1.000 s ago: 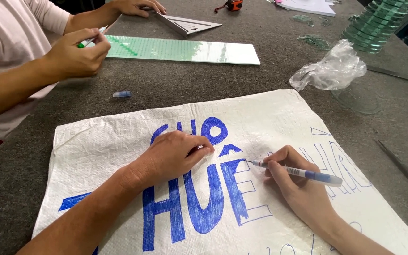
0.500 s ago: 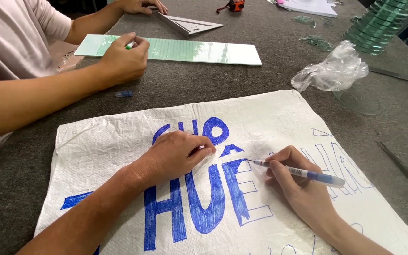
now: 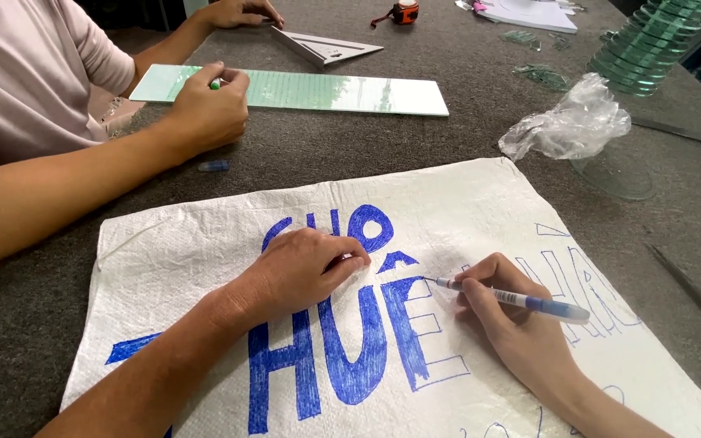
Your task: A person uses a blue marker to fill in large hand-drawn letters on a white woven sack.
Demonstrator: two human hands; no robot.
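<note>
A: Biggest first?
B: Grey desk, white woven sack lying at its near edge. Left hand pressing the sack, fingers curled together.

A: Right one?
B: Right hand pinching a blue pen, tip touching a blue letter mid-sack.

A: Changes?
B: A co-worker's hand is sliding right along the pale glass strip by the far edge, gripping a green marker.

A: Containers?
B: Crumpled clear bag near the right edge; contents unclear.
</note>
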